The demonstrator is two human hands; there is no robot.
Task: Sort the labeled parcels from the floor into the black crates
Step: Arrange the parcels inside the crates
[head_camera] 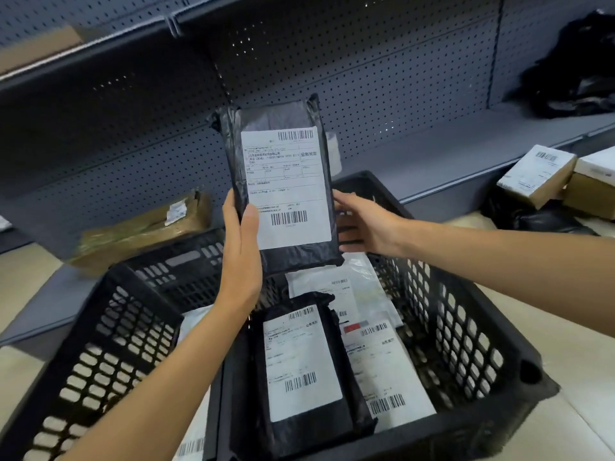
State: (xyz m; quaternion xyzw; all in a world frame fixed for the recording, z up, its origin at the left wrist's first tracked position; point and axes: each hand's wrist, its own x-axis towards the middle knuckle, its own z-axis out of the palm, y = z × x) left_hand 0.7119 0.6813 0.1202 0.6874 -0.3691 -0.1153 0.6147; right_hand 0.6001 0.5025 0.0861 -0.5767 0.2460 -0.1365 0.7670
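Left hand grips a black parcel upright above the crates, label facing the viewer, probably for reading. Right hand, fingers relaxed, steadies its far edge; sorted parcels lie below.

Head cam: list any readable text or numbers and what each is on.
"业务类型": right side of the white label on the held black parcel.
Rest of that label, barcodes included: too blurred.
Labels on the parcels in the black crate: too blurred.
Label on the cardboard box: too small.
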